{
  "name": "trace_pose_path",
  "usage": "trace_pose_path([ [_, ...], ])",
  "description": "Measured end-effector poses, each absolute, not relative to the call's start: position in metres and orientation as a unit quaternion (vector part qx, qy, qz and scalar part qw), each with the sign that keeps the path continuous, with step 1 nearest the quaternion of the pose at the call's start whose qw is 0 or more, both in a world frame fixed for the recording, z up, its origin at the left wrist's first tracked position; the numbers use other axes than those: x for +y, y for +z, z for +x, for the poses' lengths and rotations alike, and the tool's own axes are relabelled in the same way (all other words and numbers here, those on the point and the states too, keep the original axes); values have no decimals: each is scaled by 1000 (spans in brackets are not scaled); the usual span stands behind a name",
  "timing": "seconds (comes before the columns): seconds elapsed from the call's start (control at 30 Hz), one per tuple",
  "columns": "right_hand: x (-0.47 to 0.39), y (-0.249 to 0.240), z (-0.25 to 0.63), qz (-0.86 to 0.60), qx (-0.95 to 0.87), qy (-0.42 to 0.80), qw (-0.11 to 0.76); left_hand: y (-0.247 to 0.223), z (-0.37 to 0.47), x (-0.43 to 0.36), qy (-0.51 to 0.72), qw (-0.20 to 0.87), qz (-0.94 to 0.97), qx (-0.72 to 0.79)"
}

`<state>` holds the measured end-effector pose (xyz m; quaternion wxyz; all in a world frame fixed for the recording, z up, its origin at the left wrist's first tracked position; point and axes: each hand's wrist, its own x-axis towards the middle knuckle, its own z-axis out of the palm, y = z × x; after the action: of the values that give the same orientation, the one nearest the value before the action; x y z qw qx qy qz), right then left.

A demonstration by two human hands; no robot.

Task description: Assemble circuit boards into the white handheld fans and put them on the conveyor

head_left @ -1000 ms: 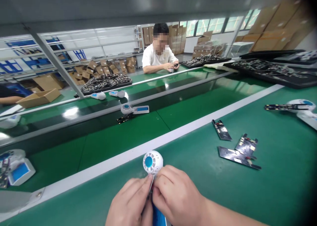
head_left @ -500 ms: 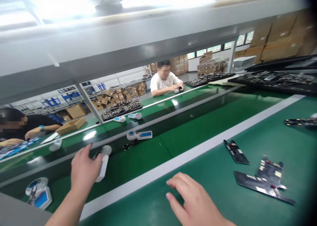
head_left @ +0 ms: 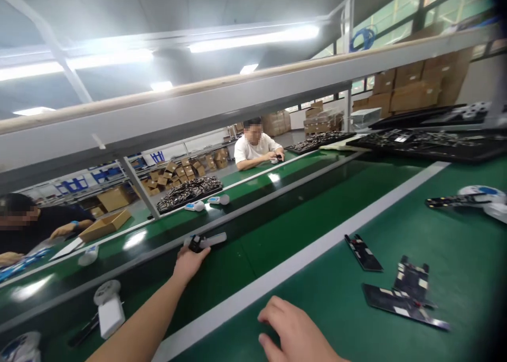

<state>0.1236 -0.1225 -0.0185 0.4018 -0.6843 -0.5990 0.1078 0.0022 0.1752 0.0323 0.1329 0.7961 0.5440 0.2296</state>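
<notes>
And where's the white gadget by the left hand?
The gadget is left of centre in the head view, on the green belt beside the grey rail, at the left hand.

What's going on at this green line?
The left hand is stretched over the green belt, at a white device with a dark part; whether it grips them is unclear. The right hand is open over the near worktop, left of three dark boards. Across the belt, someone in white handles a small item.
</notes>
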Motion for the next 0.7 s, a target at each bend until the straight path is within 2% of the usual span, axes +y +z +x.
trace_pose_path([
  [0.2, -128, -10, 118, -665, -603, 97, 430, 45, -1, 143, 424, 385, 624, 531],
  [0.3, -131, -6, 119, -661, -576, 87, 472, 55, -8, 115, 473, 490, 547, 488],
  [0.47, -134, 1, 118, -665, -455, 197, 559, 58, -23, 44, 405, 618, 464, 488],
  [0.57, -134, 2, 112, -653, -421, 270, 569, 43, -25, -5, 340, 668, 438, 496],
  [0.7, -133, 1, 106, -653, -413, 281, 570, 22, -18, -48, 321, 707, 421, 468],
])
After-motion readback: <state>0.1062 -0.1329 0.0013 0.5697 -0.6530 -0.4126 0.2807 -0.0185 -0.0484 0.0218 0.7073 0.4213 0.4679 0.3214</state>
